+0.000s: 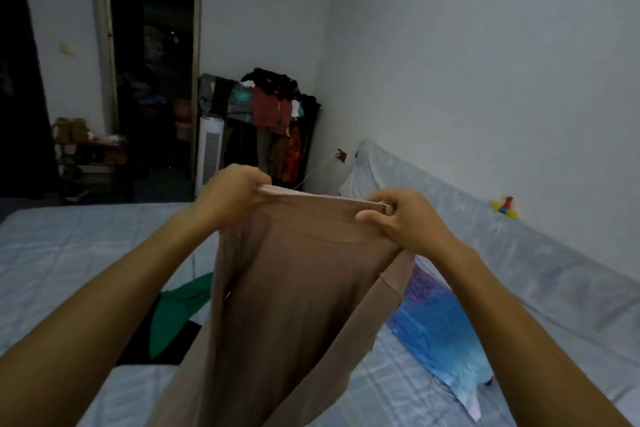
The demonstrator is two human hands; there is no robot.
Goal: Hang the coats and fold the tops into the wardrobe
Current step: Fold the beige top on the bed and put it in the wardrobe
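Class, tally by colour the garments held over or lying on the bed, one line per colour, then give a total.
Tan top, held up by both hands: 1
Green garment: 1
Black garment: 1
Blue-and-purple garment: 1
Total: 4

two bare forearms in view, no sleeves visible up to the frame edge. left hand (230, 191) and right hand (398, 218) bare too: no gloves, rings, watch or bands (nails too blurred to tell).
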